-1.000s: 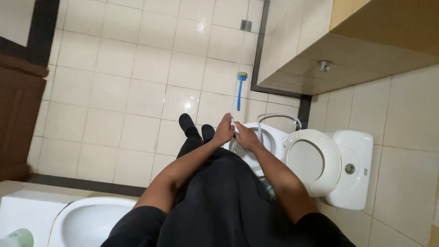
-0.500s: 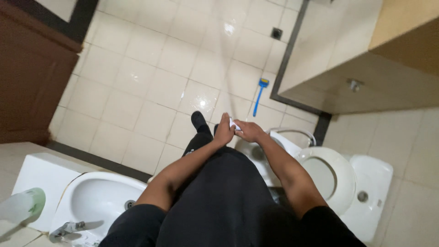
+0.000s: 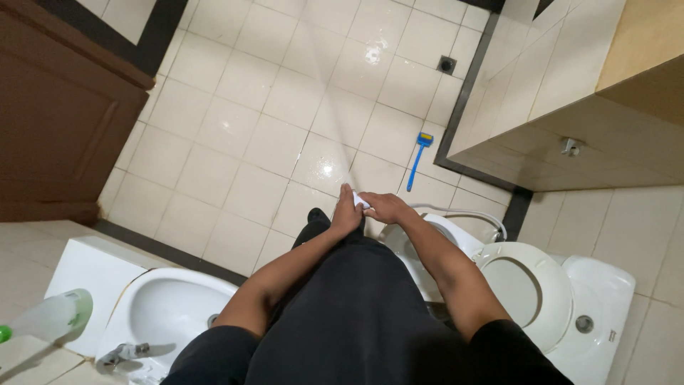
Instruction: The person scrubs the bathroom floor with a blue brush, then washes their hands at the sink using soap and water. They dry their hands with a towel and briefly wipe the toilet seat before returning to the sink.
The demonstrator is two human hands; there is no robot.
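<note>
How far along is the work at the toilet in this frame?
Looks done: the toilet lid and seat stand raised, and the floor tiles shine, possibly wet. In hand: the left hand and right hand meet over a small white item, too small to identify, above the bowl's front. Untouched: the blue brush lies on the floor near the wall, away from both hands. The bowl is mostly hidden by the arms.

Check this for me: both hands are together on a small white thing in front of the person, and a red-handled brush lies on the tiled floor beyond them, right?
Not quite. The head view shows the brush has a blue handle, not red. The rest holds: left hand and right hand meet on a small white thing, with the brush on the tiled floor beyond.
</note>
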